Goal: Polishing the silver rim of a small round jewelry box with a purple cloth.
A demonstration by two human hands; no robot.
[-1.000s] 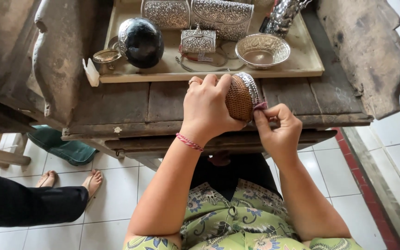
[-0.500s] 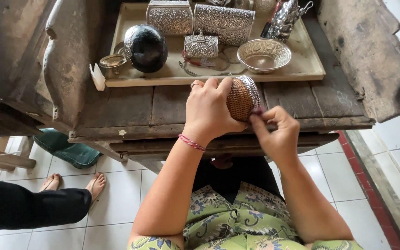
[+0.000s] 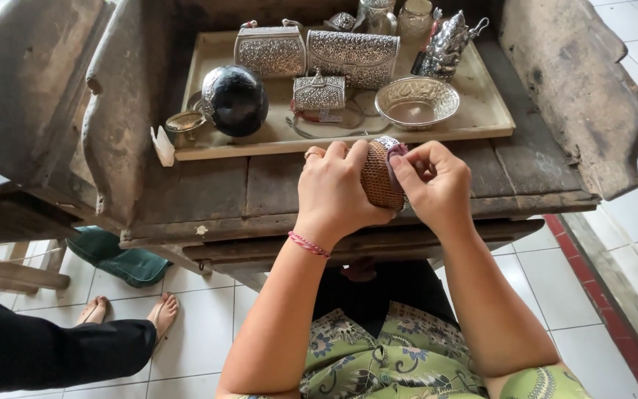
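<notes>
Just beyond our left hand (image 3: 331, 193) the tray (image 3: 492, 111) edge blocks us; bare tabletop (image 3: 208, 188) lies open to its left.

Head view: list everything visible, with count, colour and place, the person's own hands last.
woven pouch: 1, brown with silver rim, held above the bench edge
tray: 1, pale wood, on the bench
clutch boxes: 3, embossed silver, on the tray
round bowl: 1, silver, tray right
dark ball: 1, black, tray left
small cup: 1, brassy, tray left edge
figurine: 1, silver, tray back right
bench: 1, dark weathered wood
bare feet: 2, another person's, on the white tiled floor
left hand: grips the pouch
right hand: fingers pinch at the pouch rim
</notes>
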